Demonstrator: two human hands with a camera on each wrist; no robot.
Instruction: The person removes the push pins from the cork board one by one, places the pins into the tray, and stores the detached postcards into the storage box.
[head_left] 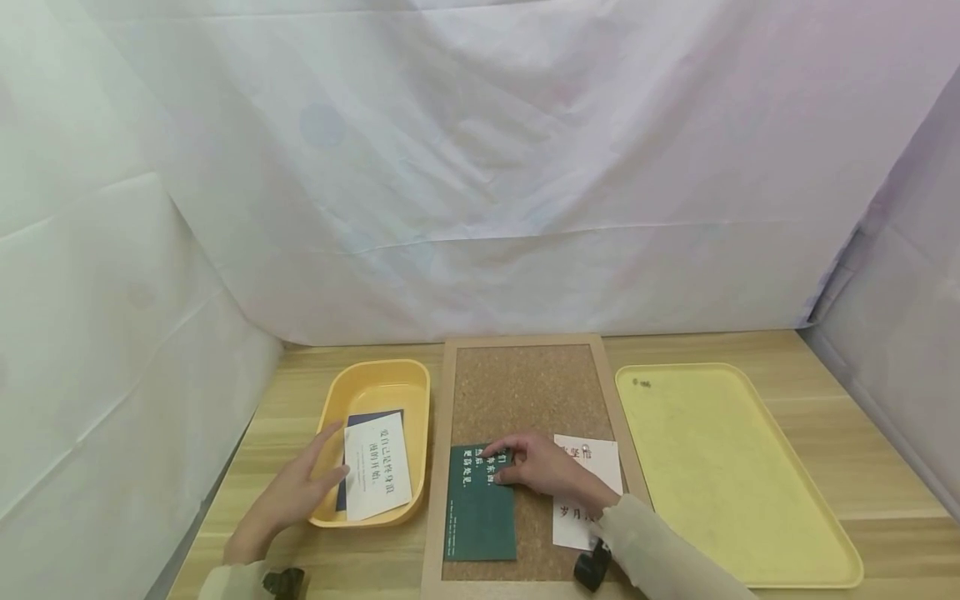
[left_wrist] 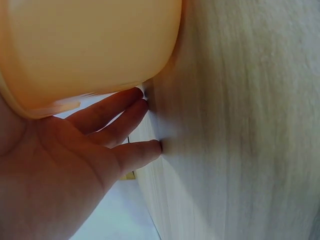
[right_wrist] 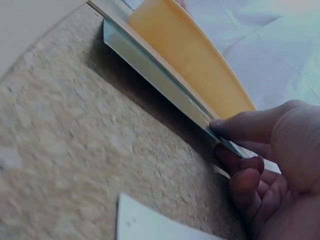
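Right hand (head_left: 540, 467) pinches green card (head_left: 482, 525) | relaxed left hand (head_left: 298, 485), basin (head_left: 390, 396) beneath | risk: one-edge pinch could skew card

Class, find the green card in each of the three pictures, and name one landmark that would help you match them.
Head: the green card is low, near the centre, over the left half of the cork board.
Left wrist: not in it.
Right wrist: a narrow slanting strip from upper left to the right hand, seen nearly edge-on.
Shared landmark: the orange-yellow basin, visible in all three.
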